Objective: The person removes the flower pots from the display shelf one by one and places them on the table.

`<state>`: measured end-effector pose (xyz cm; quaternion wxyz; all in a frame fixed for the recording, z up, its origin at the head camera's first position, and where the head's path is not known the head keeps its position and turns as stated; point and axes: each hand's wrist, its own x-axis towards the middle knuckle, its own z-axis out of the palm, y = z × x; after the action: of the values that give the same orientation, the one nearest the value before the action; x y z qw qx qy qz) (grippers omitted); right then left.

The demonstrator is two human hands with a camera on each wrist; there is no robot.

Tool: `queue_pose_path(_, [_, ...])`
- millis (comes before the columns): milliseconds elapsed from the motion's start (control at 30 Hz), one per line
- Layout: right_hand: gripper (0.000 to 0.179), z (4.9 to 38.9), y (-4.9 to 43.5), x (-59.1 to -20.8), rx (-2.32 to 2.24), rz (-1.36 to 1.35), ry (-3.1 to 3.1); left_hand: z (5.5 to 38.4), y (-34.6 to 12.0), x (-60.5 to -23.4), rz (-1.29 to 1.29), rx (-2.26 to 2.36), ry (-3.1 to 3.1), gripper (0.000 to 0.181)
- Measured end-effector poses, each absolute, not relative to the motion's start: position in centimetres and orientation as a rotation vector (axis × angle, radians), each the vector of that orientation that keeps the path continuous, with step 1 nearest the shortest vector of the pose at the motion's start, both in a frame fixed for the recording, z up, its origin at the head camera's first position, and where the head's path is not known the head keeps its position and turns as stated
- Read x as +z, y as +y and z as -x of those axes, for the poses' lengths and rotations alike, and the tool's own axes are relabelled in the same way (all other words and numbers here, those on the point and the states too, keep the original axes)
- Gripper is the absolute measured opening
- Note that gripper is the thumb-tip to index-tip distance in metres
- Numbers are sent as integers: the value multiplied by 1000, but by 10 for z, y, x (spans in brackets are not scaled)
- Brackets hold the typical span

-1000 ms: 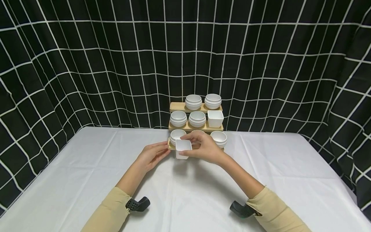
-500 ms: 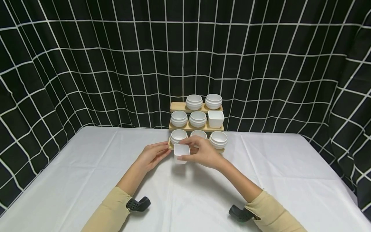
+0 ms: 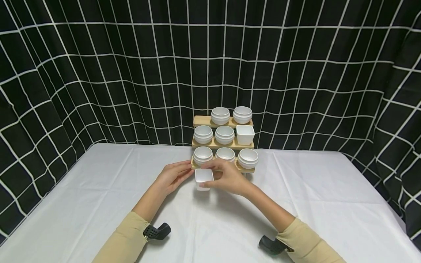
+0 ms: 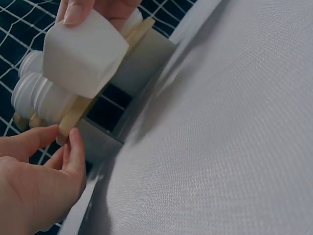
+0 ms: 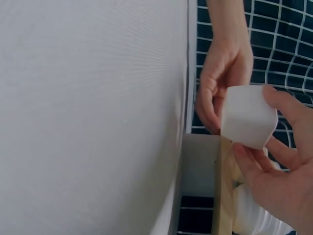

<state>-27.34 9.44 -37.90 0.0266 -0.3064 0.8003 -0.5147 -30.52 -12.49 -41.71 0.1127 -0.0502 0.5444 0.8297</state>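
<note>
My right hand (image 3: 227, 178) pinches a small white square cup (image 3: 204, 176) by its sides, in front of the lowest tier of a three-tier wooden stand (image 3: 201, 121). In the right wrist view, thumb and fingertips press on opposite sides of that cup (image 5: 248, 117). My left hand (image 3: 173, 176) is at the stand's lower left end. From the left wrist view, its thumb and finger pinch the tip of the lowest wooden board (image 4: 73, 117). The held cup (image 4: 80, 54) hangs above that board's front edge there.
Round white bowls stand on every tier, including a bowl (image 3: 203, 155) at the lower left. A second square cup (image 3: 245, 134) sits at the right of the middle tier. White cloth (image 3: 315, 190) covers the table, and a black gridded curtain (image 3: 164, 73) hangs behind.
My right hand has brought the square cup down and slightly left, toward the front of the stand, uncovering more of the lowest row. The left hand stays at the board's end.
</note>
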Motion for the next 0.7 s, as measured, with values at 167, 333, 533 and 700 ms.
queue_pose_path(167, [47,273,95,-382,-1493,990,2577,305,-125,-418,129,2429,1601,44])
queue_pose_path(333, [46,273,94,-383,-1504,940,2547,305,-125,-418,139,2432,1595,44])
queue_pose_path(533, [47,274,92,-385,-1488,895,2561,305,-125,-417,151,2428,1601,44])
queue_pose_path(700, [47,276,92,-389,-1357,908,2694,305,-125,-418,149,2428,1596,45])
